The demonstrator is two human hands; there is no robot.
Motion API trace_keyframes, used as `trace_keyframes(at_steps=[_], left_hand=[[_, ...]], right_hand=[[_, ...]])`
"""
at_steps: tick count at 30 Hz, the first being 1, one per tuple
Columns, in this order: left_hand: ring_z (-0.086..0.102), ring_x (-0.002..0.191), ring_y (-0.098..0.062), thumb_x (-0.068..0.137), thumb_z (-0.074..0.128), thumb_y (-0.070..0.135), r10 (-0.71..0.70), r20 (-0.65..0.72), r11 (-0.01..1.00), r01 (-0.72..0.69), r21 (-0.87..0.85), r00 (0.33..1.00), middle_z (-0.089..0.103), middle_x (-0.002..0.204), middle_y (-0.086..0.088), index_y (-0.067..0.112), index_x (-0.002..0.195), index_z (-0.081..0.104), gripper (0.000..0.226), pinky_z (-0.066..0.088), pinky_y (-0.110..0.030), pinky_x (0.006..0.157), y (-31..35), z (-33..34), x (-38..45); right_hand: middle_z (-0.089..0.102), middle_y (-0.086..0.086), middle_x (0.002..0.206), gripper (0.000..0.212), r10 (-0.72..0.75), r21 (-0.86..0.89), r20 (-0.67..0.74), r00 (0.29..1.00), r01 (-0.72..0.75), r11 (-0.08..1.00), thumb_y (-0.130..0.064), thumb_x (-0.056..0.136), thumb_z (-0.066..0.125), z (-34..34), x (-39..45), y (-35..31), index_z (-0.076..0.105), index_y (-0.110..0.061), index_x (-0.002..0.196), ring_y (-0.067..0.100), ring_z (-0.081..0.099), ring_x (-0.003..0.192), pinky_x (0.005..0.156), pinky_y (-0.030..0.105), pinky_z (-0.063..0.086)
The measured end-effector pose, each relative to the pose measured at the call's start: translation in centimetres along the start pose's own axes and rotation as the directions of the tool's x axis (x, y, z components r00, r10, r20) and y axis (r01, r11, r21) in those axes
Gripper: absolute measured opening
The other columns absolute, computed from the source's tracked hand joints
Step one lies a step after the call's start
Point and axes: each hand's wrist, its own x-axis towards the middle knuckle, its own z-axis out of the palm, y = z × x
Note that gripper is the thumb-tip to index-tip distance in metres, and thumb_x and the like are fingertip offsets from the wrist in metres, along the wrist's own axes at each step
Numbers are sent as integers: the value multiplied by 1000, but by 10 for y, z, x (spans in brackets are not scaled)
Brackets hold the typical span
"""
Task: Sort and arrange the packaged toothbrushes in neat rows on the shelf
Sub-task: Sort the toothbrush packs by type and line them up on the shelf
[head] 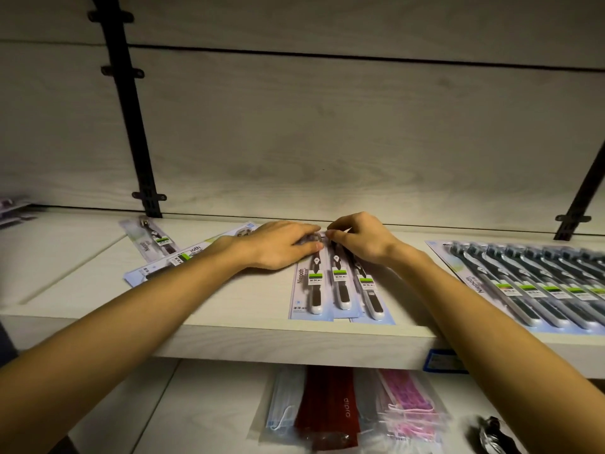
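Note:
Three packaged toothbrushes (340,290) lie side by side, overlapping, in the middle of the pale wooden shelf (229,342), handles toward me. My left hand (281,245) rests flat on the top of the leftmost pack, fingers together. My right hand (360,239) pinches the top edges of the packs beside it, fingertips nearly touching the left hand. A long neat row of the same packs (530,286) fills the shelf's right side. Loose packs (157,244) lie askew at the left, one partly under my left forearm.
Black shelf brackets (131,126) run up the back wall at left and at right (582,198). Bagged face masks (347,411) in blue, red and pink lie on the lower shelf. A blue price tag (442,362) is on the shelf edge.

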Motion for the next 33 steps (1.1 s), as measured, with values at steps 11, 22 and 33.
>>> trace_keyframes(at_steps=[11,22,33], left_hand=[[50,131,-12,89,71,41,-192,256,954,241,-179,947,52,146,5,21,148,46,66,36,-32,114,-56,-60,-36],[56,121,-14,97,65,26,-87,194,933,148,-328,977,60,134,5,27,134,62,37,45,-32,103,-59,-41,-33],[48,130,-11,90,72,33,-64,123,930,104,-352,990,56,137,8,28,117,71,27,32,-26,108,-46,-32,-11]], right_hand=[[70,-6,113,42,-67,9,91,994,67,998,-57,90,59,11,1,-1,69,-27,117,15,65,105,89,31,51],[73,-2,105,31,-46,127,119,992,31,991,-49,91,65,11,0,-5,73,-24,109,14,65,100,90,31,52],[73,4,106,36,-11,132,126,992,-6,991,-48,91,65,7,1,-3,71,-20,112,18,67,99,92,35,53]])
